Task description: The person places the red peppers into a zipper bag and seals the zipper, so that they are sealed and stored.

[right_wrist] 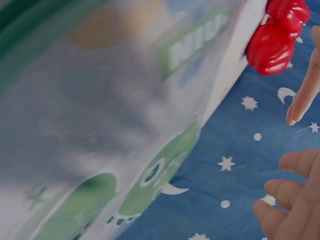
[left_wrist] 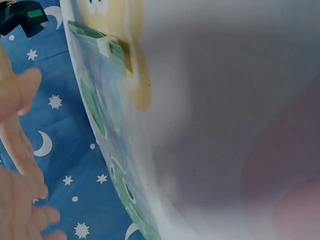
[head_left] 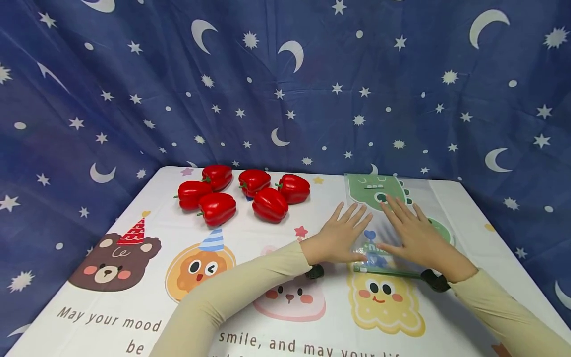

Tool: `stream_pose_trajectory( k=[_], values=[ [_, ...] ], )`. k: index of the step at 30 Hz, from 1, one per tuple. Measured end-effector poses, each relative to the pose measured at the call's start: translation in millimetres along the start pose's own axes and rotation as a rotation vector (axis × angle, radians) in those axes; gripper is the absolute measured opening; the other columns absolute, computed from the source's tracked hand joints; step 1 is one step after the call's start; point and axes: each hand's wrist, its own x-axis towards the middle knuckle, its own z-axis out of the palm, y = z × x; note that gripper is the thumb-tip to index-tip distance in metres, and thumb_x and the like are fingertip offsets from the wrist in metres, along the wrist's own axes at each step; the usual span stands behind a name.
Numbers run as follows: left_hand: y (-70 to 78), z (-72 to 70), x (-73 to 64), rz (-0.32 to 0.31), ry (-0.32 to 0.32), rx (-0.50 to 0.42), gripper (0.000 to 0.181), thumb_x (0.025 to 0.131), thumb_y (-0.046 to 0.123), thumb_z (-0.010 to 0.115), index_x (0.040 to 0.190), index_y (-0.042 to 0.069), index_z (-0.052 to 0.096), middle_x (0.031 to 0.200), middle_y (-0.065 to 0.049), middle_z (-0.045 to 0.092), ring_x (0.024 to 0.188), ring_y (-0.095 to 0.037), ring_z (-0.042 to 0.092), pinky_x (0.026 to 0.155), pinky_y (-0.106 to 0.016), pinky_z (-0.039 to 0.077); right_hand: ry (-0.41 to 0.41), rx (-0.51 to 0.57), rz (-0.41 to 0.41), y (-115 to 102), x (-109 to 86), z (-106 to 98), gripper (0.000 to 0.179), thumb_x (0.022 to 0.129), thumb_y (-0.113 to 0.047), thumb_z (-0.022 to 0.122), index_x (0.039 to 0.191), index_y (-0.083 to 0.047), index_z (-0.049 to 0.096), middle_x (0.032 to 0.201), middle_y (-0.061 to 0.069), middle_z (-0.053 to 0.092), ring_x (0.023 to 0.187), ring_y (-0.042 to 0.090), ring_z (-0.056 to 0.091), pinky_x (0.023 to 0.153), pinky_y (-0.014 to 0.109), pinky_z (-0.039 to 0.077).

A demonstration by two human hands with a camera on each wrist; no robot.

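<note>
Spreading nearest, the white-clothed table carries dark lettering on the near side of a clear bag, and a yellow biscuit print just before it. The bag lies flat, its green zip along its near edge and a white slider at the zip's left end. The left hand is over the bag's left side, the right hand over its right; both have fingers spread wide, but whether they touch it is unclear. The bag bears a green dinosaur print; I cannot tell whether it contains anything. Left of the bag sit six red peppers in two clusters of three. Beyond it hangs a blue curtain patterned with white moons and stars.
</note>
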Motion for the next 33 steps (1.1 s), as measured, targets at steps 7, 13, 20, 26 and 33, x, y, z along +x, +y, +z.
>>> stream_pose_trajectory(
  k=[7,13,20,26,33],
  values=[
    [4.3,7.2,11.2,0.09,-0.117,-0.024,0.095,0.083,0.072,0.042,0.152,0.02,0.003,0.16,-0.001,0.0,0.148,-0.02,0.0,0.121,-0.041,0.003,-0.101,0.025,-0.017,5.1,-9.5,7.2,0.094,0.082,-0.055,0.062,0.148,-0.004,0.021,0.156,0.02,0.017,0.14,0.043,0.023,0.109,0.064,0.019],
    [7.7,14.4,14.7,0.128,-0.159,-0.027,0.094,0.083,0.072,0.042,0.152,0.02,0.007,0.16,0.0,0.003,0.148,-0.018,0.003,0.121,-0.039,0.004,-0.107,0.008,-0.054,7.1,-14.5,14.0,0.091,0.08,-0.056,0.063,0.145,-0.001,0.029,0.151,0.022,0.029,0.137,0.042,0.03,0.105,0.066,0.025],
    [9.2,17.5,13.3,0.126,-0.191,-0.041,0.092,0.083,0.071,0.043,0.152,0.02,0.011,0.16,0.003,0.01,0.148,-0.017,0.009,0.121,-0.038,0.008,-0.113,0.011,-0.081,12.6,-20.4,17.8,0.091,0.079,-0.059,0.062,0.142,0.001,0.033,0.146,0.024,0.036,0.133,0.044,0.035,0.105,0.063,0.027],
    [9.3,19.0,11.7,0.106,-0.257,-0.042,0.083,0.085,0.071,0.04,0.151,0.026,0.015,0.158,0.007,0.015,0.146,-0.017,0.017,0.12,-0.039,0.012,-0.196,0.025,-0.061,19.2,-28.1,19.8,0.092,0.079,-0.062,0.06,0.142,0.0,0.034,0.147,0.024,0.035,0.135,0.042,0.033,0.106,0.064,0.025],
    [1.7,14.7,7.4,0.11,-0.317,-0.052,0.078,0.087,0.068,0.041,0.15,0.03,0.018,0.158,0.007,0.018,0.145,-0.018,0.022,0.12,-0.04,0.014,-0.271,0.028,-0.053,20.5,-35.3,15.5,0.096,0.075,-0.069,0.058,0.139,0.0,0.039,0.146,0.023,0.036,0.132,0.044,0.036,0.103,0.066,0.026]
  ],
)
